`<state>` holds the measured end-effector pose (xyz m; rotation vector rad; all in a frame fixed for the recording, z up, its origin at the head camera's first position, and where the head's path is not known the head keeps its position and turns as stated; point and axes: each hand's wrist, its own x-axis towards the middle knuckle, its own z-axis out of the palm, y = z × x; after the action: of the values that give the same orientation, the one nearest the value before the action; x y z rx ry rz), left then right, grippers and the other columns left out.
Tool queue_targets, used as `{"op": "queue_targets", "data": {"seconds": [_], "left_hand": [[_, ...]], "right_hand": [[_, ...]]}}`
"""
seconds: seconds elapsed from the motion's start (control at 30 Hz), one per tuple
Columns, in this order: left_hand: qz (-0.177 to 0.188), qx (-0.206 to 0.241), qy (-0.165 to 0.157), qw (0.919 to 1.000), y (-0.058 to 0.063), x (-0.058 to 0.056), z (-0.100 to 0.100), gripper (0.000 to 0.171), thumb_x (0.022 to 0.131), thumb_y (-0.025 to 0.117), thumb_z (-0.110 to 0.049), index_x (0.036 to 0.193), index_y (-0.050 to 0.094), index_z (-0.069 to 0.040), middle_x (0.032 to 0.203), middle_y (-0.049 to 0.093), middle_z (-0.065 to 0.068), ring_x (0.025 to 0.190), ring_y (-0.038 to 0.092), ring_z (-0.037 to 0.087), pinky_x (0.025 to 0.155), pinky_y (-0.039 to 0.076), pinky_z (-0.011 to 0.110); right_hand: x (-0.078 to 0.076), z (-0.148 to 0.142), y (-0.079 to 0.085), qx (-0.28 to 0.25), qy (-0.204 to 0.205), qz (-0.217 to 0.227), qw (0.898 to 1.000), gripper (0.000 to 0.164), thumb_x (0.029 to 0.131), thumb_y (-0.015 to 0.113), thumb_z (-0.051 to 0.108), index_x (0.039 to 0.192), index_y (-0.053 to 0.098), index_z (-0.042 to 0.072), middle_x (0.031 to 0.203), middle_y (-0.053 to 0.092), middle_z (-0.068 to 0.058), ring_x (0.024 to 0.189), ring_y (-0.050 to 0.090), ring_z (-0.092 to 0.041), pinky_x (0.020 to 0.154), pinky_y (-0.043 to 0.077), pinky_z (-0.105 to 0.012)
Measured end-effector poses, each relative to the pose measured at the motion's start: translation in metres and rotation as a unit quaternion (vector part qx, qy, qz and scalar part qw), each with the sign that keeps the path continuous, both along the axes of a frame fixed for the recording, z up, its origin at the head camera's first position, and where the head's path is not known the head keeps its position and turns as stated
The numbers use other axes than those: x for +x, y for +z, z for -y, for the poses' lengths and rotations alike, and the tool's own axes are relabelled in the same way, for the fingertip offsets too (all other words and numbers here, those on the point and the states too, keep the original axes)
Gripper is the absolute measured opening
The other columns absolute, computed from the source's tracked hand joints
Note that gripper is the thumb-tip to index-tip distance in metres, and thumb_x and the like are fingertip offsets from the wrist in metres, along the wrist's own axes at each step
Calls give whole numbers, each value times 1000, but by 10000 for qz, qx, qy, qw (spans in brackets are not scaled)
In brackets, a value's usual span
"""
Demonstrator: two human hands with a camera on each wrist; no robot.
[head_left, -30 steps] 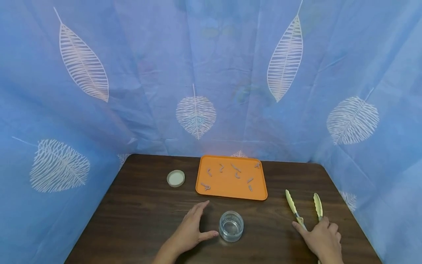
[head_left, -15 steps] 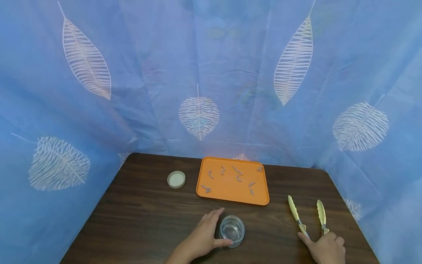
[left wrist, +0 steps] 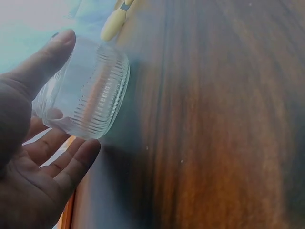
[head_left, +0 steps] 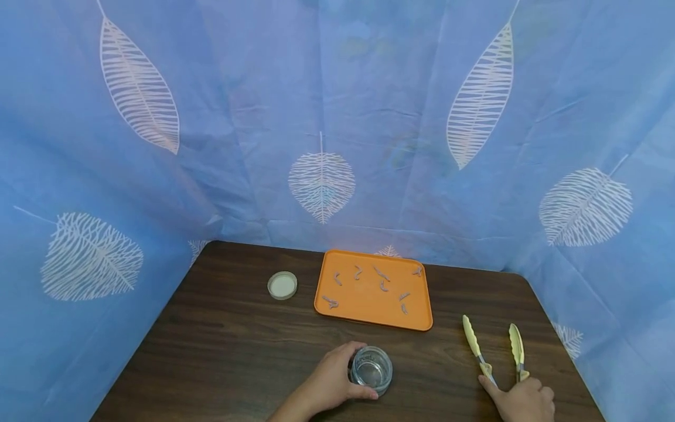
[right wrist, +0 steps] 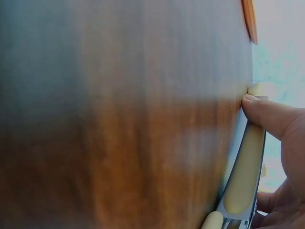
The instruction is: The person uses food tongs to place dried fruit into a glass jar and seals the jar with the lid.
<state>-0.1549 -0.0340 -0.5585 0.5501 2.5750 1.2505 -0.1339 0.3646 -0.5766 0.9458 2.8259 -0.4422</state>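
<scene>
In the head view my left hand (head_left: 334, 378) holds a small round glass jar (head_left: 371, 370) from its left side, thumb at the near side and fingers at the far side. The left wrist view shows the ribbed lower wall of the jar (left wrist: 97, 90) between thumb and fingers. My right hand (head_left: 524, 400) grips a pair of tongs (head_left: 471, 335) with pale yellow tips, lying spread apart on the table. In the right wrist view the thumb presses one yellow-padded arm of the tongs (right wrist: 245, 167); the other fingers are partly hidden.
An orange tray (head_left: 364, 310) with several small greyish twisted strips (head_left: 382, 273) lies at the back of the dark wooden table (head_left: 221, 351). To its left is a round pale lid (head_left: 282, 285). A blue leaf-patterned curtain (head_left: 237, 117) surrounds the table's back and sides.
My left hand has moved right to the jar and closed its thumb and fingers round it. The right hand has settled its hold on the tongs. The head view has shifted slightly.
</scene>
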Motion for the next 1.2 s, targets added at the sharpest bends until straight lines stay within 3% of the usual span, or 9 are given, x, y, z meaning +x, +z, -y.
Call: {"op": "queue_targets", "data": {"seconds": [0.2,0.37,0.83,0.93,1.1,1.2], "left_hand": [[465,562,231,9971,-1,0,0,82,71,104,-38,140,65,-18,131,76,-2,116,70,12,100,59,31],[686,492,483,9953,0,0,-3,80,68,105,-38,136,67,-25,123,75,-3,112,66,14,99,58,40],[804,627,567,9932,4,1,-1,78,69,106,-32,137,67,-25,124,75,-1,114,66,18,97,56,40],[805,613,576,9932,4,2,-2,78,69,106,-32,136,67,-26,125,74,-2,115,65,18,98,56,40],[790,649,557,9932,4,2,-2,78,68,106,-31,136,67,-27,126,75,-2,114,65,17,95,56,36],[800,700,542,9929,3,2,-1,79,69,106,-31,137,67,-26,129,75,-1,116,66,17,95,56,34]], "right_hand": [[1,4,-1,25,-63,-150,9999,86,94,76,60,89,40,-17,92,46,-41,93,56,-54,83,50,-58],[1,4,2,-56,-35,-50,10000,87,96,73,59,96,40,-21,99,45,-44,101,54,-57,90,49,-62],[4,3,14,-649,277,-183,9973,100,96,73,63,124,47,-30,112,47,-49,111,46,-61,96,46,-71],[4,6,17,-761,358,-182,9963,106,96,71,65,132,43,-31,116,47,-51,112,48,-64,95,47,-73],[1,9,22,-892,532,-304,9941,103,96,69,68,129,46,-27,114,53,-46,108,57,-61,91,50,-71],[-1,13,27,-975,706,-318,9922,108,97,68,69,142,41,-26,122,51,-47,113,56,-61,92,50,-71]]}}
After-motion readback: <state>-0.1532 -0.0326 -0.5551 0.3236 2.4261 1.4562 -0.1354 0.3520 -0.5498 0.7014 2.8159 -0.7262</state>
